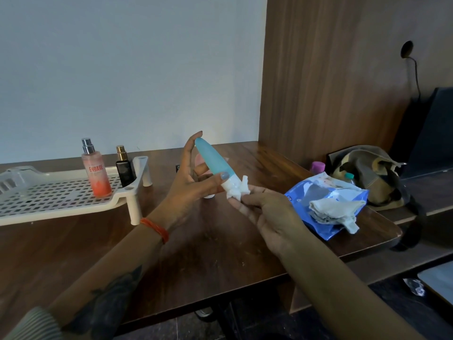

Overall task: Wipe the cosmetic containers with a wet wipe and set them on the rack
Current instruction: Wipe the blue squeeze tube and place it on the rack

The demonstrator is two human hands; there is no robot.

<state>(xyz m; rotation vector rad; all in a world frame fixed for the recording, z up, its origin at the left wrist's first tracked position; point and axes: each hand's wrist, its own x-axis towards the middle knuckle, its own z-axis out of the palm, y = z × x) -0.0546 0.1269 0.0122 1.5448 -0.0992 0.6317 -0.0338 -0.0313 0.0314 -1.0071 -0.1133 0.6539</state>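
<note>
Teal tube point(212, 159), white wipe point(237, 189), cream perforated rack point(61, 192), blue packet point(318, 192), brown table point(196, 253)

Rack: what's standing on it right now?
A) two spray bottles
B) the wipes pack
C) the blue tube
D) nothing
A: a pink spray bottle and a small dark bottle stand on the rack; the blue tube is in the left hand.

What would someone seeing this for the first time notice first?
Mid-frame above the wooden table, the left hand holds a blue tube tilted, while the right hand pinches a white wipe at its cap end. On the left, a cream rack carries a pink spray bottle and a dark perfume bottle.
</note>
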